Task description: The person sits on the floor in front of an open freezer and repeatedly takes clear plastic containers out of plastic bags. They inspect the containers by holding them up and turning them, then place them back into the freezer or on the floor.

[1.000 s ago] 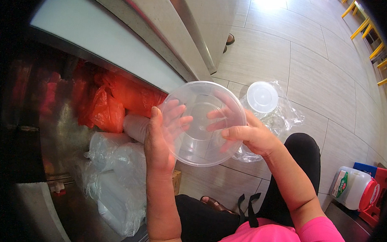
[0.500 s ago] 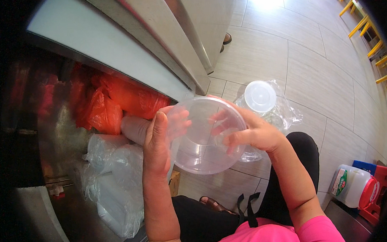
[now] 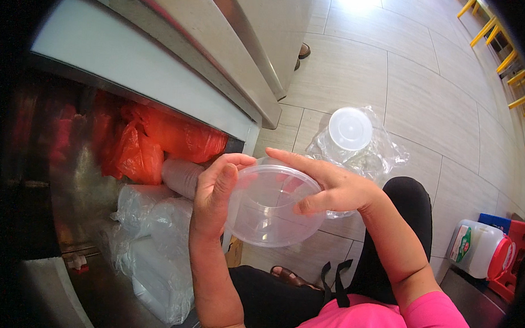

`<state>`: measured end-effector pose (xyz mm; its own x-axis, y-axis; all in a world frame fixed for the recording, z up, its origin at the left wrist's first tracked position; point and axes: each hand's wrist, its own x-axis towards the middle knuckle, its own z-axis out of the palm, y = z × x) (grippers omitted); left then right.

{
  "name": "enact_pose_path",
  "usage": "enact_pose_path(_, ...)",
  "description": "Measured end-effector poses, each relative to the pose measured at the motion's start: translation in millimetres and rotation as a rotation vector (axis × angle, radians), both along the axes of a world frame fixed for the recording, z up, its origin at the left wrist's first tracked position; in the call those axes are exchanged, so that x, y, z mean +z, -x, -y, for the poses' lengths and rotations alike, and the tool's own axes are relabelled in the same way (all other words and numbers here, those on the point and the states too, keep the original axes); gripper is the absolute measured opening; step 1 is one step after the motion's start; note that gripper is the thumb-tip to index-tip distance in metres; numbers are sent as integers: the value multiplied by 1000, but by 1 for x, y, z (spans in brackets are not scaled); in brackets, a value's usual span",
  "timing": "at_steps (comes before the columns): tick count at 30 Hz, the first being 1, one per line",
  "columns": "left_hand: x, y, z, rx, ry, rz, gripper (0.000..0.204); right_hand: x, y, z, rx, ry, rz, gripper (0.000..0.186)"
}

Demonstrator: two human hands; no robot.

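Between both hands I hold a clear round plastic container [image 3: 269, 222]. My left hand [image 3: 212, 197] grips it at the left, thumb upright, and my right hand [image 3: 334, 189] wraps over its right side, fingers stretched across the far part. Left of them, inside a low open compartment, lie orange plastic bags [image 3: 144, 154], a stack of translucent containers [image 3: 178, 175] and packs in clear wrap [image 3: 157, 276]. Beyond my right hand, a round white translucent lid or container [image 3: 350, 128] rests on crumpled clear plastic on the floor.
Steel and white panels [image 3: 145, 56] edge the compartment. A sandalled foot [image 3: 302, 52] shows behind the far panel. Yellow stools [image 3: 506, 57] line the upper right. A white jug with red lid [image 3: 473, 252] and a red crate [image 3: 517, 245] are at right. My knee [image 3: 405, 209] is beside my right arm.
The container has lowered toward me and tilted, looking more oval. Both hands have closed in around it, with the right fingers now reaching over its far side.
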<state>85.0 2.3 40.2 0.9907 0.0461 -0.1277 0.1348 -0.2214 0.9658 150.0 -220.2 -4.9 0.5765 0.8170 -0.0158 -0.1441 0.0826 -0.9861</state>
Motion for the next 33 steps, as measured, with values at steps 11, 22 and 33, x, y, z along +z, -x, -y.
enact_pose_path(11, -10, -6, 6, 374, 26, 8, 64, -8, 17, -28, -680, 3, 289, 40)
enact_pose_path(22, -24, -8, 15, 387, 145, -93, 68, -16, 24, -31, -733, -329, -382, 12)
enact_pose_path(33, -18, -5, 19, 438, 271, -116, 54, -10, 18, -29, -673, -396, -416, 15)
